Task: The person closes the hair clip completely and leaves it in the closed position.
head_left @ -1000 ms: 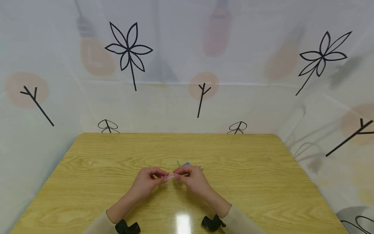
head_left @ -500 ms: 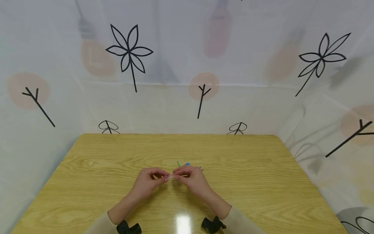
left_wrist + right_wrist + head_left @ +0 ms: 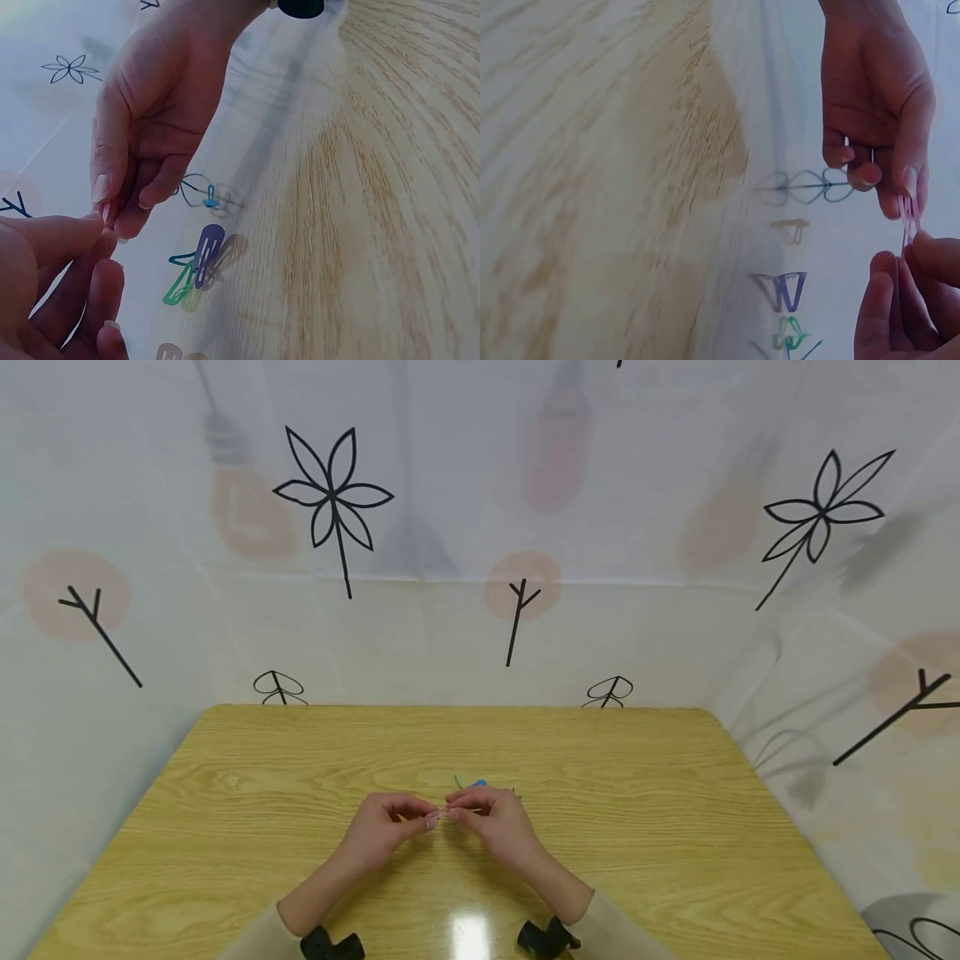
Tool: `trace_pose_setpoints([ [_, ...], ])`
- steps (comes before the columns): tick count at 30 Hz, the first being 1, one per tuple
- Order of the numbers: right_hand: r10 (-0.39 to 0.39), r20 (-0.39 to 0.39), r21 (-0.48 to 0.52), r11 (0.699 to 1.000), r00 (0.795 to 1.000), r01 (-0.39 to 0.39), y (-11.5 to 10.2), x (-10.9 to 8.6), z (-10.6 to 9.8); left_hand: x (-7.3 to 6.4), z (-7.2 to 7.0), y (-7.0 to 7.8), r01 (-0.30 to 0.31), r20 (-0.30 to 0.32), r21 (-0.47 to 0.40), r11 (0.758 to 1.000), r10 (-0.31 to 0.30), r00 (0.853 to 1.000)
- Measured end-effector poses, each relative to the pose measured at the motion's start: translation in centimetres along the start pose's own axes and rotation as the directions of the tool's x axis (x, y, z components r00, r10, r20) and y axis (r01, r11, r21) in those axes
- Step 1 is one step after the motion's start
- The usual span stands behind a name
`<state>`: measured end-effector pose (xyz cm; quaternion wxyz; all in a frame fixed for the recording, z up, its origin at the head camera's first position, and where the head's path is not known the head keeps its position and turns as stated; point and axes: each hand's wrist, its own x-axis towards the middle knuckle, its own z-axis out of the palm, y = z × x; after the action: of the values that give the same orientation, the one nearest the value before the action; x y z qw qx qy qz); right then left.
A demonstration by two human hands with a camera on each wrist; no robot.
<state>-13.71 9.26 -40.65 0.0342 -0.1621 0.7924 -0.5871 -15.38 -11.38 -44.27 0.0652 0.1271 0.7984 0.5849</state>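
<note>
A small pink snap hair clip [image 3: 908, 221] is held above the table between both hands. My left hand [image 3: 384, 827] pinches one end between thumb and fingers. The other end is pinched by my right hand [image 3: 498, 822]. In the head view the fingertips nearly meet and hide most of the clip. Below and beyond the hands lie more hair clips: a purple one [image 3: 209, 255], a green one [image 3: 178, 283], a blue one [image 3: 211, 196] and a brownish one [image 3: 791, 227]. From the head view, the right hand partly covers this group.
The wood-grain table [image 3: 285, 752] stretches out on both sides of the hands. A white cloth [image 3: 420, 635] printed with flowers and twigs hangs behind it and at both sides. Black camera mounts [image 3: 546, 937] sit at the wrists.
Both hands stay in nearly the same place, still pinching the pink clip. Their fingers have shifted slightly on it, and less of it shows. The whole head view has moved a little downward.
</note>
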Motion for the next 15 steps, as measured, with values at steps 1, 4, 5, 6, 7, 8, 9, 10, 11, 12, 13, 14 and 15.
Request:
trace_pose_setpoints([
  [1,0.004,-0.005,0.006,1.000,1.000,-0.004,0.3,0.1,0.1,0.0,0.0,0.0,0.002,0.003,-0.008,1.000,-0.002,1.000],
  [4,0.014,-0.023,0.013,1.000,1.000,-0.013,1.8,0.5,0.3,-0.1,-0.1,0.1,0.013,0.008,-0.031,0.999,-0.013,1.000],
  [5,0.015,-0.027,0.014,1.000,1.000,-0.015,2.3,0.6,0.4,-0.1,-0.1,0.1,0.014,0.009,-0.039,0.999,-0.014,1.000],
  [6,0.012,-0.030,0.012,1.000,0.999,-0.012,2.8,0.7,0.4,-0.2,-0.2,0.1,0.017,0.011,-0.049,0.999,-0.016,1.000],
  [7,0.012,-0.029,0.011,1.000,1.000,-0.012,3.3,0.9,0.5,-0.2,-0.2,0.1,0.017,0.013,-0.056,0.998,-0.016,1.000],
  [8,0.009,-0.025,0.010,1.000,1.000,-0.008,3.7,1.0,0.5,-0.2,-0.3,0.1,0.016,0.017,-0.062,0.998,-0.015,1.000],
  [9,0.003,-0.018,0.014,1.000,1.000,-0.003,4.0,1.0,0.5,-0.3,-0.3,0.0,0.014,0.021,-0.070,0.997,-0.013,1.000],
  [10,-0.004,-0.009,0.013,1.000,1.000,0.004,4.2,1.1,0.5,-0.3,-0.3,0.0,0.010,0.025,-0.078,0.997,-0.008,1.000],
  [11,-0.010,0.000,0.010,1.000,1.000,0.010,4.3,1.1,0.4,-0.3,-0.3,-0.1,0.007,0.029,-0.083,0.997,-0.005,1.000],
  [12,-0.016,0.010,0.009,1.000,1.000,0.016,4.4,1.1,0.4,-0.3,-0.4,-0.1,0.005,0.034,-0.087,0.996,-0.002,0.999],
  [13,-0.017,0.022,0.009,1.000,1.000,0.017,4.5,1.1,0.4,-0.2,-0.4,-0.2,0.000,0.037,-0.089,0.996,0.003,0.999],
  [14,-0.019,0.033,0.005,1.000,0.999,0.018,4.5,1.1,0.4,-0.2,-0.4,-0.2,-0.003,0.040,-0.092,0.996,0.006,0.999],
  [15,-0.019,0.043,0.003,1.000,0.999,0.019,4.5,1.1,0.3,-0.2,-0.4,-0.2,-0.005,0.042,-0.092,0.996,0.009,0.999],
])
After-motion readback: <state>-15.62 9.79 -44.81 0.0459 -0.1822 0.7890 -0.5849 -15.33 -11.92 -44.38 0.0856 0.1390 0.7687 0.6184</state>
